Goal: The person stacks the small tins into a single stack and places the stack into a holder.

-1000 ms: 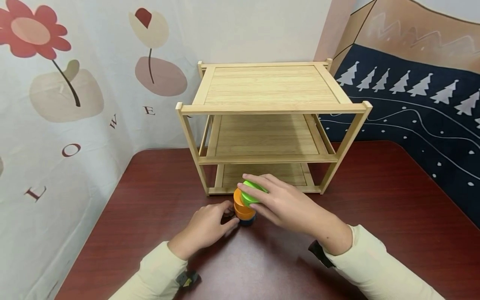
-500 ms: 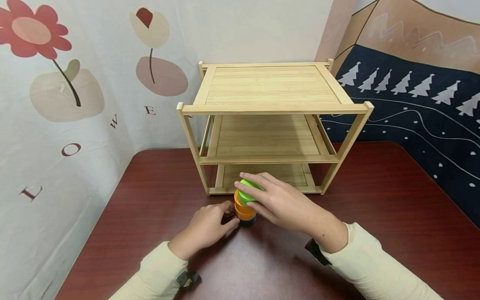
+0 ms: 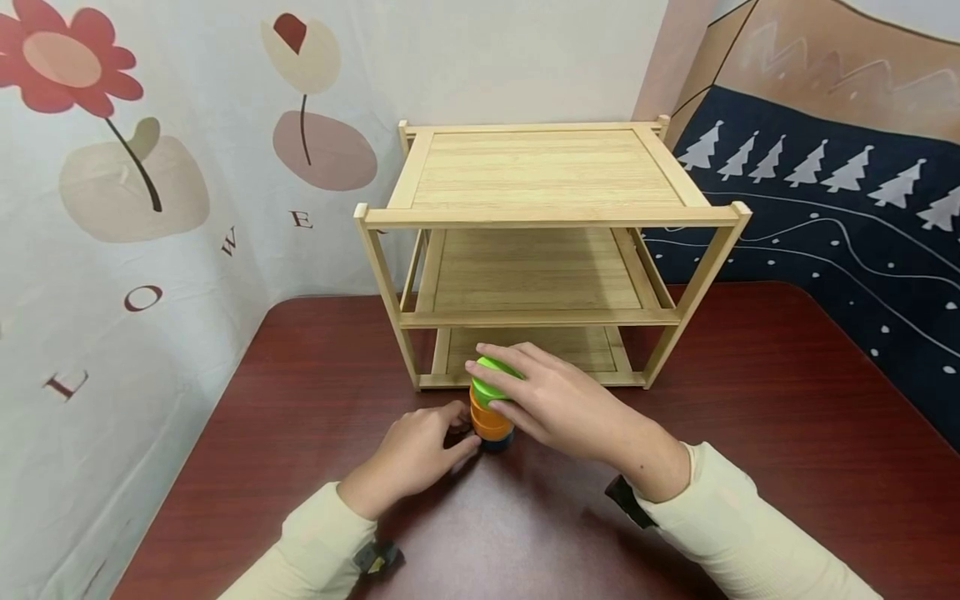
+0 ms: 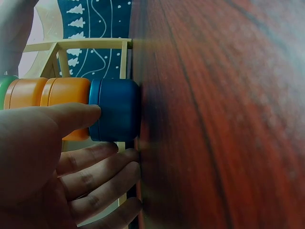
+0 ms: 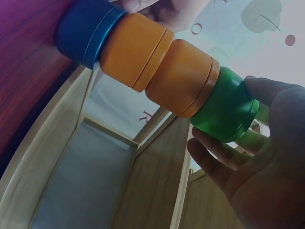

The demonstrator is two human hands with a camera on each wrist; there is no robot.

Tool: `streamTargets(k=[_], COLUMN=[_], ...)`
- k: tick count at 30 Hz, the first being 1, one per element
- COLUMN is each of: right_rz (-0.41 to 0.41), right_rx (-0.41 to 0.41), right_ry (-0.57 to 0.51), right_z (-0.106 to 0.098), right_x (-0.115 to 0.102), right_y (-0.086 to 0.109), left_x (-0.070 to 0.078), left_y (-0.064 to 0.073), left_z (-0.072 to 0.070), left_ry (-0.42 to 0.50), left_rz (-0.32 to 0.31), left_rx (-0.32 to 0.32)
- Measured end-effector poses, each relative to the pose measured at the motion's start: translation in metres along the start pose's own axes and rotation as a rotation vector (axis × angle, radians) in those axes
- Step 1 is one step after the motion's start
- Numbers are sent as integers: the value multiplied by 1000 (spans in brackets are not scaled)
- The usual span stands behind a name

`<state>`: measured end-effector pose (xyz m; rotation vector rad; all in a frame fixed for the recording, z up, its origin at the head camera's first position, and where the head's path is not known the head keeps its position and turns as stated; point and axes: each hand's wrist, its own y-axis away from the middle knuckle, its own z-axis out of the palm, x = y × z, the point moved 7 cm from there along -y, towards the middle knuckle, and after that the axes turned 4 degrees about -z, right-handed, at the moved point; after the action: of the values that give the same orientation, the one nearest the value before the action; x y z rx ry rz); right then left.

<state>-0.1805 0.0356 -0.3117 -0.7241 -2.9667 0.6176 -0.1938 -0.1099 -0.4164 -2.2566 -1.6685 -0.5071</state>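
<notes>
Small round lidded tins stand stacked upright on the table in front of the rack. The blue tin [image 4: 119, 107] is at the bottom, with a lower orange tin [image 5: 136, 50] and an upper orange tin [image 5: 181, 78] above it. On top is a green tin [image 5: 226, 105], which my right hand [image 3: 562, 400] grips by its sides from above. In the right wrist view it sits against the upper orange tin, roughly in line with the column. My left hand [image 3: 412, 450] holds the blue tin low down, thumb on its near side and fingertips at its far side.
Just behind the stack stands a three-tier wooden rack [image 3: 547, 218], its lower front rail close to the tins. A reddish-brown table [image 3: 300, 400] carries everything. Printed cloths [image 3: 225, 167] hang along the left, back and right sides.
My right hand has shifted slightly left with the green tin, bringing it from the right of the stack to over the upper orange tin. The left hand has stayed at the base.
</notes>
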Motion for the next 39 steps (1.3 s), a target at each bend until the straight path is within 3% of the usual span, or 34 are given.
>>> streamTargets(k=[19, 27, 39], right_rz=[44, 31, 97], right_rx=[-21, 41, 78], right_ry=[-52, -61, -79], right_z=[4, 2, 0], right_x=[3, 3, 8], right_y=[4, 12, 26], left_x=[2, 2, 0], left_y=[0, -1, -1], left_z=[0, 0, -1], left_ry=[3, 10, 15], left_rz=[14, -2, -13], left_rx=[2, 2, 21])
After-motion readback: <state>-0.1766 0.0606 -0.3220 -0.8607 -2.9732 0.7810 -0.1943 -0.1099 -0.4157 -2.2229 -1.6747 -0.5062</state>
